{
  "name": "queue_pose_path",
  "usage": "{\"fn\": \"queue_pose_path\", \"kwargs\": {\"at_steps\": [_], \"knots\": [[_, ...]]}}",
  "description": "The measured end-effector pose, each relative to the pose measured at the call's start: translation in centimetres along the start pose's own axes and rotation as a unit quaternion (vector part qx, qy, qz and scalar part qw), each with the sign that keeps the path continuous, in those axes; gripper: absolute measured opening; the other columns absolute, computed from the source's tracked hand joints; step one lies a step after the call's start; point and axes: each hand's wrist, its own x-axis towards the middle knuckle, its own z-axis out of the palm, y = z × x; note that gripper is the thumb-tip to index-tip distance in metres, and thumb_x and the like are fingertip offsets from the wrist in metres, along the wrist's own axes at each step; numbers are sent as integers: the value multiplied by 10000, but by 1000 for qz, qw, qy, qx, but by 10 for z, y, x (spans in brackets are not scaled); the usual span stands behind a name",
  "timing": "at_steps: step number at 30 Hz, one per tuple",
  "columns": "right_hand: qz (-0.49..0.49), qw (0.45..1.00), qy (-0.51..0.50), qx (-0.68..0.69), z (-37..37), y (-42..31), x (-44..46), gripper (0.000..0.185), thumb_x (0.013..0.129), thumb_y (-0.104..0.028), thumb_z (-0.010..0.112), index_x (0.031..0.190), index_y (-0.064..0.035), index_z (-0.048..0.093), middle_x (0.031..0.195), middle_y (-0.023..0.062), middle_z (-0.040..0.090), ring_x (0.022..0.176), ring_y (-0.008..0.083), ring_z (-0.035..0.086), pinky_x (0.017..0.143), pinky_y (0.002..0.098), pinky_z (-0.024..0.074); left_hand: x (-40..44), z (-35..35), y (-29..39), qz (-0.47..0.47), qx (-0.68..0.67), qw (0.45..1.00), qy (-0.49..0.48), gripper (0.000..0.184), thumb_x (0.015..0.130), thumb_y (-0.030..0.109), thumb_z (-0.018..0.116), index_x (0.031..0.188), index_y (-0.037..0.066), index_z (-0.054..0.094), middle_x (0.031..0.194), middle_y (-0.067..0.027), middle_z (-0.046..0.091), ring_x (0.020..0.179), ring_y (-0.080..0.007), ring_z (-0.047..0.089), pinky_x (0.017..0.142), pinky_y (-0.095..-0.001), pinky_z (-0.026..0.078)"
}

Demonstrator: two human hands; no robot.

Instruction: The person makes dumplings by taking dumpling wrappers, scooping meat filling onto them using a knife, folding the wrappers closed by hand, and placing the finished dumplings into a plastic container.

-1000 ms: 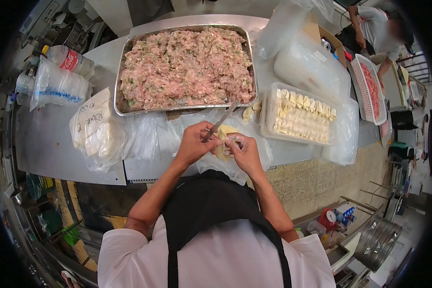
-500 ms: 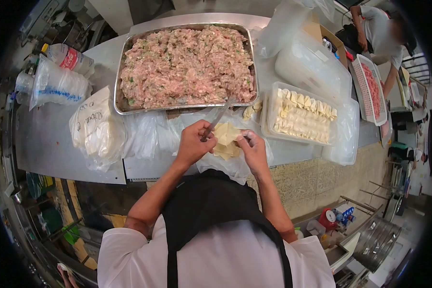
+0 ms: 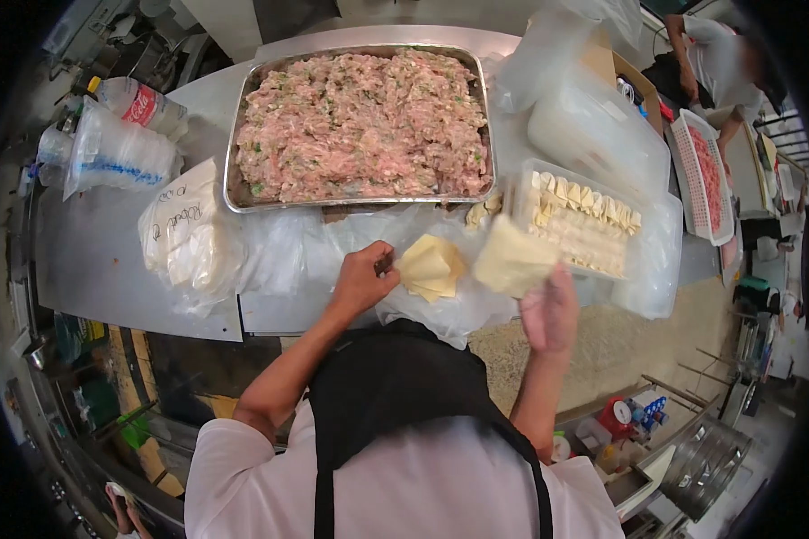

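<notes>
A stack of pale yellow dough wrappers point(image 3: 431, 268) lies fanned out on a plastic sheet before me. My left hand point(image 3: 365, 282) is curled closed at its left edge, fingertips touching or nearly touching the wrappers. What those fingers hold, if anything, is hidden. Off to the right, my right hand point(image 3: 548, 310) pinches a separate pale wrapper point(image 3: 512, 258) by its lower right corner; both are smeared by motion. Behind the stack stands a large metal tray point(image 3: 360, 203) of minced meat filling point(image 3: 360, 126) with green flecks. A clear container point(image 3: 571, 265) holds rows of filled dumplings point(image 3: 584, 220).
A bag of wrappers with handwriting point(image 3: 184, 225), stacked plastic cups point(image 3: 121, 153) and a bottle point(image 3: 141, 106) stand left. Clear lids point(image 3: 593, 135) and a box point(image 3: 607, 63) are at right. Beyond, a person point(image 3: 715, 63) is near a white basket of meat point(image 3: 703, 180).
My right hand has moved right, away from the stack, carrying a wrapper. The flat-bladed tool that was in my left hand no longer shows. The view has shifted slightly.
</notes>
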Motion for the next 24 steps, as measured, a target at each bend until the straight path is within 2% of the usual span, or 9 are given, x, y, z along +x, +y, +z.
{"fn": "queue_pose_path", "kwargs": {"at_steps": [4,6,8,10,12,14,16,17,24], "knots": [[-19,989,-85,117,5,-11,2,472,1039,-244,498,1439,-1,443,1472,163,501,1371,298,478,1153,467,376,16,-62,47,5,68,997,-45,280,782,-7,630,1055,34,585,831,-142,666,767,-306,677,675,-408,525],[13,997,-31,63,-23,15,18,503,1034,-241,505,1465,-1,404,1494,165,473,1391,303,452,1162,475,362,43,-90,45,135,182,974,-13,216,831,-1,636,1041,42,619,960,-127,650,784,-291,669,685,-422,517],[47,999,15,7,-24,24,24,538,1029,-237,511,1490,-2,364,1515,166,445,1411,308,425,1171,482,348,75,-101,52,158,270,950,-11,217,795,-9,632,1006,40,645,947,-142,653,836,-344,656,724,-449,513],[32,998,-57,25,-4,21,19,595,1027,-203,509,1537,-6,274,1556,165,382,1432,302,394,1183,477,332,97,-109,57,174,360,917,-5,222,760,-16,628,971,38,670,933,-157,656,887,-396,644,763,-476,509],[21,990,-118,73,7,17,21,602,1029,-193,507,1544,-5,258,1559,165,375,1431,304,394,1187,474,327,116,-95,50,165,454,870,-99,230,689,-30,608,888,30,705,890,-155,661,931,-390,641,783,-484,508],[0,978,-172,117,6,20,23,609,1031,-184,504,1551,-5,242,1562,165,368,1431,305,395,1190,470,323,126,-89,36,177,435,876,-111,258,660,-29,623,888,34,728,864,-153,668,919,-375,651,786,-470,515],[36,984,-64,163,-6,32,25,593,1038,-167,486,1551,-5,238,1572,161,352,1443,309,374,1202,479,305,126,-100,51,226,383,881,-162,301,665,-21,644,939,49,745,888,-154,682,886,-371,655,789,-453,521],[32,984,-61,162,-12,33,25,593,1038,-167,486,1551,-5,238,1572,161,352,1443,309,374,1202,479,305,125,-108,58,246,298,911,-144,285,646,-10,651,902,57,756,879,-170,690,872,-372,661,781,-449,527],[34,987,-22,158,-19,36,27,555,1057,-212,448,1542,-10,268,1571,148,363,1454,315,349,1217,483,274,133,-97,46,241,310,915,-91,312,653,-19,668,945,51,751,873,-131,693,871,-356,662,780,-442,524]]}}
